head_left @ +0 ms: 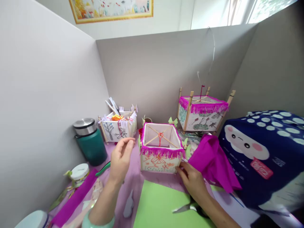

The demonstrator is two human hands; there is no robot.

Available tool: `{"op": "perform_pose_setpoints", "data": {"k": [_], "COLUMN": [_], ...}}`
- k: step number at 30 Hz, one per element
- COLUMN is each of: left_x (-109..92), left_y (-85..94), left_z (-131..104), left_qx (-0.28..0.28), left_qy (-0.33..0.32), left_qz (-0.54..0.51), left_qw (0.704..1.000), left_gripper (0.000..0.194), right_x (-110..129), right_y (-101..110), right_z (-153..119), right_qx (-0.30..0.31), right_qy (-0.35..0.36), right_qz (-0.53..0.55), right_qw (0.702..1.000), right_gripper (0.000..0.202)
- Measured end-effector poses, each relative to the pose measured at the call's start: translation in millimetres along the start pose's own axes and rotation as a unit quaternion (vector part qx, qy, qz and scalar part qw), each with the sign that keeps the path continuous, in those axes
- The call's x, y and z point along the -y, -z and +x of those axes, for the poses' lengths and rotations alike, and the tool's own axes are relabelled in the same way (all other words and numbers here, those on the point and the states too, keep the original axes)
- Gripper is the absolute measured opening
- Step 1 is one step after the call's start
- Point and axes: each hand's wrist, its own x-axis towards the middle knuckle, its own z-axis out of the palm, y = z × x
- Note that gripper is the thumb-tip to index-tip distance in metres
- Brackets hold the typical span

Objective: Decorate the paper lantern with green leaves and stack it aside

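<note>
A small four-sided paper lantern [161, 162] stands upright in front of me, with magenta fringe, orange flower drawings and crossed sticks on top. My right hand [192, 179] grips its lower right front corner between thumb and fingers. A red cord [161, 136] hangs where the sticks cross. Pale green paper butterflies [173, 121] sit at its corners. My left hand [122, 156] is raised just left of the lantern, apart from it, thumb and forefinger brought together; anything between them is too small to make out. Scissors [186, 208] lie on light green paper [152, 202], partly under my right forearm.
Another fringed lantern [204, 118] stands back right, and a white decorated box [118, 131] back left. A green thermos [91, 145], white tub [80, 172] and magenta roll [76, 198] are on the left. Magenta crepe paper [211, 158] and a blue package [247, 158] lie right.
</note>
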Motion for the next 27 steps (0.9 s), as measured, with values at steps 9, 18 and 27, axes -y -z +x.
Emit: {"op": "perform_pose_setpoints", "data": {"k": [9,18,27], "left_x": [3.8,25.2,37.1], "left_y": [3.8,8.6,-0.5], "left_z": [28.2,57.4,59.5], "left_qx": [0.165,0.326,0.333], "left_qy": [0.004,0.044,0.021], "left_qz": [-0.01,-0.185,-0.225], "left_qw": [0.986,0.926,0.915], "left_gripper": [0.034,0.023,0.013], "right_x": [0.3,-8.1,-18.2], "right_y": [0.0,-4.0,-9.7], "right_z": [0.3,-1.4,-4.9], "right_qx": [-0.007,-0.022,-0.001], "right_qy": [0.005,0.029,0.012], "right_qz": [0.01,0.016,0.031], "right_qw": [1.0,0.999,0.999], "right_gripper": [0.023,0.021,0.02]}}
